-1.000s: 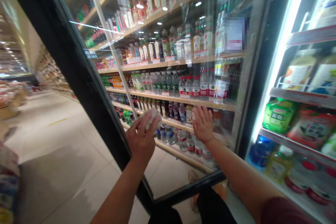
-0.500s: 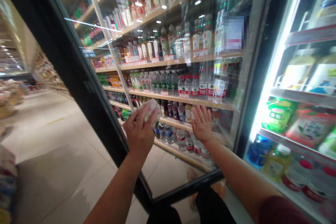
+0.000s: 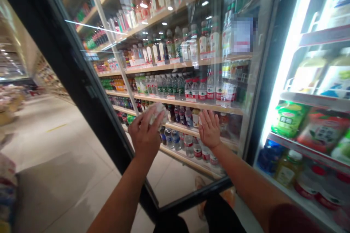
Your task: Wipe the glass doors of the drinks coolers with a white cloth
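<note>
Glass (image 3: 175, 184) in a black door frame (image 3: 76, 72) shows shelved bottles (image 3: 188, 89). Near its left edge, the left hand (image 3: 144, 133) curls round a crumpled white cloth (image 3: 162, 117); the right hand (image 3: 210, 130), empty, opens flat farther right. Pale floor (image 3: 90, 131) stretches left; lit cooler shelves (image 3: 314, 99) stand right.

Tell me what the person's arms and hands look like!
The left hand and right hand wear no gloves or watch. Both forearms are bare. A dark maroon sleeve shows on the right arm; none shows on the left.
</note>
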Demonstrator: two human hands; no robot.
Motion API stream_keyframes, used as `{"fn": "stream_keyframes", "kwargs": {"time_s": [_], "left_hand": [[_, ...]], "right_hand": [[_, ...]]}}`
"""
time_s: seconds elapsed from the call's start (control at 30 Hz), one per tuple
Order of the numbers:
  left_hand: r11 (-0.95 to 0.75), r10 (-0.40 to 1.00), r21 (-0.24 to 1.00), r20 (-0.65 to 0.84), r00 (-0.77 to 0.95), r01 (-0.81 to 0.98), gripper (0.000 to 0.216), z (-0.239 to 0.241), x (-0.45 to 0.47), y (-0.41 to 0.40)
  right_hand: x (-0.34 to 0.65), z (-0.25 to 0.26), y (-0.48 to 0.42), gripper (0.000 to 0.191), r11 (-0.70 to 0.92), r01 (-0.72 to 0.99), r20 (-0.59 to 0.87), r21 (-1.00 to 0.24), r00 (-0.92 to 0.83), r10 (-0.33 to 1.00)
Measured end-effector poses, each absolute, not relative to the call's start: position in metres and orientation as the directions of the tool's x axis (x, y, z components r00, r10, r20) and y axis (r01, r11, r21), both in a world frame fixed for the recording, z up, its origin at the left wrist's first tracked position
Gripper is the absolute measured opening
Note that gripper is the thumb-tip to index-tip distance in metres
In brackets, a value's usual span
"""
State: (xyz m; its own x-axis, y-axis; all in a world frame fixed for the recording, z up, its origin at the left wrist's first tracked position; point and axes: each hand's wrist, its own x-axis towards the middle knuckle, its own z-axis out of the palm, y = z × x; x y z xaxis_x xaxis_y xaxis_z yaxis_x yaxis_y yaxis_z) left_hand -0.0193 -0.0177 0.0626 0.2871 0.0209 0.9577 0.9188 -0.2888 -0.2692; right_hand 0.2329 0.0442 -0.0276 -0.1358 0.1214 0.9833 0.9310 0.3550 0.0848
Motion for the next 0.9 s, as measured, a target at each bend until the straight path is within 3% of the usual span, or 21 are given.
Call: {"fn": "stream_keyframes", "kwargs": {"time_s": [0.1,0.23,0.33,0.47,0.53,0.6,0.77,0.83,0.9], "left_hand": [[-0.367,0.054,-0.335,0.923,0.380,0.868,0.049,0.015,-0.007,-0.023],[-0.496,0.128,-0.520,0.749,0.650,0.696,0.041,-0.034,-0.001,-0.031],[-0.435,0.125,-0.500,0.791,0.600,0.749,0.047,0.006,-0.009,-0.025],[-0.336,-0.039,-0.260,0.964,0.263,0.905,0.050,0.090,-0.015,-0.010],[-0.334,-0.066,-0.188,0.982,0.176,0.924,0.047,0.096,-0.007,-0.008],[-0.349,-0.026,-0.215,0.975,0.220,0.912,0.045,0.073,0.006,-0.010],[-0.427,0.138,-0.509,0.780,0.611,0.747,0.043,0.011,0.028,-0.021],[-0.418,0.129,-0.479,0.810,0.572,0.772,0.045,0.030,0.025,-0.020],[-0.383,0.077,-0.366,0.902,0.424,0.848,0.047,0.066,0.019,-0.017]], "right_hand": [[0.233,-0.027,0.044,0.061,0.348,0.934,0.984,0.085,-0.133,0.118],[0.234,-0.027,0.045,0.064,0.363,0.927,0.986,0.091,-0.136,0.101],[0.234,-0.027,0.046,0.065,0.371,0.925,0.985,0.086,-0.134,0.105],[0.233,-0.027,0.044,0.064,0.369,0.926,0.986,0.085,-0.131,0.103],[0.233,-0.027,0.044,0.063,0.361,0.928,0.985,0.089,-0.135,0.105],[0.232,-0.027,0.044,0.063,0.361,0.928,0.985,0.088,-0.135,0.108],[0.232,-0.029,0.046,0.063,0.384,0.921,0.986,0.064,-0.118,0.117],[0.233,-0.030,0.047,0.063,0.385,0.921,0.985,0.064,-0.119,0.122],[0.233,-0.031,0.048,0.063,0.380,0.923,0.985,0.062,-0.118,0.125]]}}
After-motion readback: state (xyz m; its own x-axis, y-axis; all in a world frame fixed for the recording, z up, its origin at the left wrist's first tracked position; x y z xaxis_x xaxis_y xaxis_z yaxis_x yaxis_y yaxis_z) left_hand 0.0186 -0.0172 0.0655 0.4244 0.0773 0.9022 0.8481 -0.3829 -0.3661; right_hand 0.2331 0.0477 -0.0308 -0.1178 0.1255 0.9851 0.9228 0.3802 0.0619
